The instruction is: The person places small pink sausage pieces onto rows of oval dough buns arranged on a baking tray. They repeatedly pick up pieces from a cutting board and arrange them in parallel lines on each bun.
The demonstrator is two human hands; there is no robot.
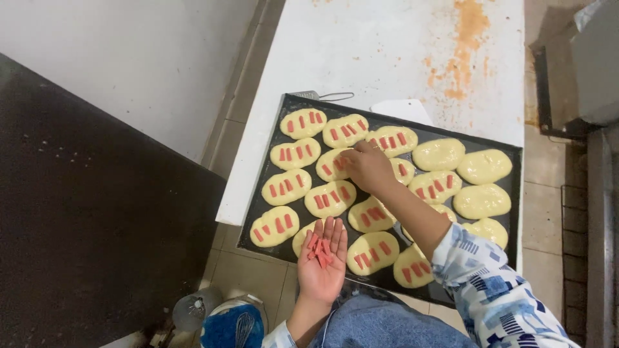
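The left hand [322,261] lies flat open, palm up, cradling red sausage strips [320,250]. Just beyond it, the right hand [367,165] pinches its fingertips down on a dough oval [335,164] on the dark tray [303,102].

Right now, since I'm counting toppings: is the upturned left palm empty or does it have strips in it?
Not empty. The left hand lies open, palm up, with several red strips resting on it.
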